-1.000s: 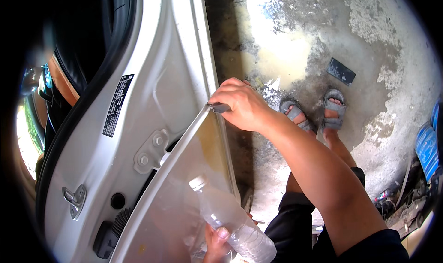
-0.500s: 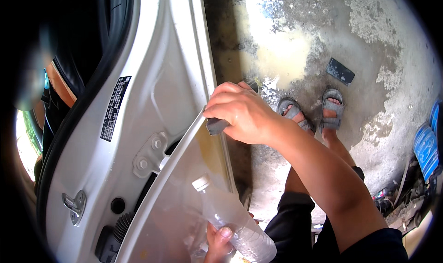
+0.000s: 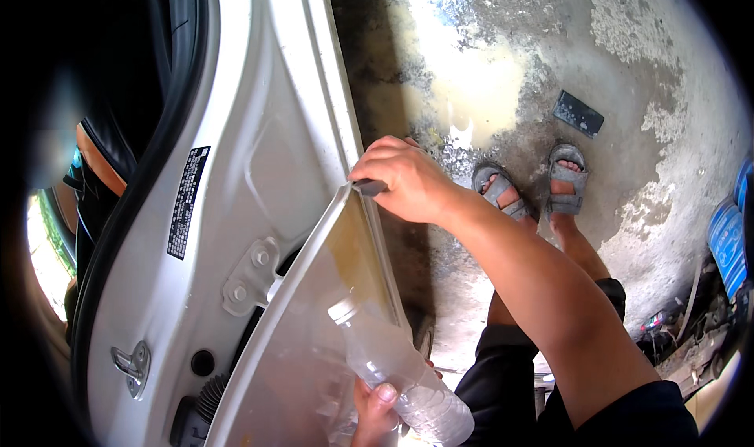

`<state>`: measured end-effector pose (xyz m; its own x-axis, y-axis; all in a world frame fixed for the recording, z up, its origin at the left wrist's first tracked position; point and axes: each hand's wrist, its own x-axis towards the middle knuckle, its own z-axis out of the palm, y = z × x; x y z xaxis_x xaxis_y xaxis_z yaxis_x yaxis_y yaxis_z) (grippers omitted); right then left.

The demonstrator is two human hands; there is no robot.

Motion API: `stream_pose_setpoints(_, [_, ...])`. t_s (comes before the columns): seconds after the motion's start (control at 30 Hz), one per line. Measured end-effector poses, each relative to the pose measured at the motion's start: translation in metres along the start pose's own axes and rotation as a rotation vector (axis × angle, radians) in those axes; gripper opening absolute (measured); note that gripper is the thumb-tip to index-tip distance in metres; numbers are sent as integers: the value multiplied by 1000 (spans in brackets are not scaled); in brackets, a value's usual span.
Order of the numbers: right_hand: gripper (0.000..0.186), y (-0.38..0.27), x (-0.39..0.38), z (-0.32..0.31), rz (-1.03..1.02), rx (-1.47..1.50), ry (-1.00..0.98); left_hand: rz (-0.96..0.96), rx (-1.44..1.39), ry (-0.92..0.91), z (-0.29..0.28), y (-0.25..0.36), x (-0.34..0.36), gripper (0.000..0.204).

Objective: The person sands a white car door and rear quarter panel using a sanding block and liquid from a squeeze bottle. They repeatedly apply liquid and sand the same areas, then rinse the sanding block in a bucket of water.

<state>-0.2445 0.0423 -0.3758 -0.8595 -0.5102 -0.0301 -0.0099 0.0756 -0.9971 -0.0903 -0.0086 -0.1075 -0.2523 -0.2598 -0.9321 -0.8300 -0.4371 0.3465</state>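
My right hand [image 3: 402, 178] is closed on a dark grey piece that looks like sandpaper [image 3: 370, 186], held against the upper corner of a white car door panel [image 3: 314, 262]. Most of the piece is covered by my fingers. Lower down, my left hand [image 3: 375, 406] grips a clear plastic bottle [image 3: 404, 372] with a white cap, tilted with its cap toward the upper left. Some liquid appears to be in the bottle. Beside its cap, the panel carries a yellowish-brown patch [image 3: 351, 247] along its edge.
The white car body frame [image 3: 259, 133] with a door hinge [image 3: 250, 277] and metal striker [image 3: 133, 368] fills the left side. On the wet, stained concrete lie a dark phone [image 3: 578, 114] and my sandalled feet [image 3: 567, 178]. Blue-printed packages [image 3: 727, 247] and clutter line the right edge.
My right hand has shifted slightly up with the dark grey piece, and less of the piece shows below the fingers. My left hand and the bottle stay nearly in place. The view has shifted slightly.
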Motion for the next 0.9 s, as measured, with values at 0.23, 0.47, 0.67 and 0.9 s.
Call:
stream_pose_setpoints(0.23, [44,-6,-18,16,49,47,78,-30,-21,1,0,-4,5,92])
stream_pose_setpoints(0.47, [59,-46,-41,34,209,236,212,-44,-9,7,-2,0,7,92])
stream_pose_setpoints(0.67, [64,-13,-34,41,259,208,176,-62,29,-12,-1,6,7,93])
stream_pose_setpoints(0.9, [58,-21,-38,37,206,166,184,-45,61,-4,4,6,8,94])
